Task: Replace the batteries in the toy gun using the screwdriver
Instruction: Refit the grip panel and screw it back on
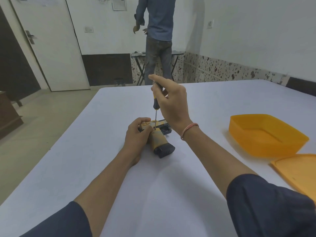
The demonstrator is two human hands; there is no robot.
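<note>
1. The toy gun [158,140] is lying on its side near the middle of the white tabletop [85,151].
2. The left hand [137,134] is pressing on it, fingers clenched around its upper body.
3. The right hand [171,103] is grasping the screwdriver [156,106] upright, its tip touching the gun.
4. An orange tub [266,135] and its lid [297,171] are sitting well apart on the right.

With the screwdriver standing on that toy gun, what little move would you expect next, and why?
Probably a twist of the screwdriver by the right hand. Its tip sits upright on the toy gun, seemingly at a screw, while the left hand pins the gun to the table. No batteries are visible yet.
</note>
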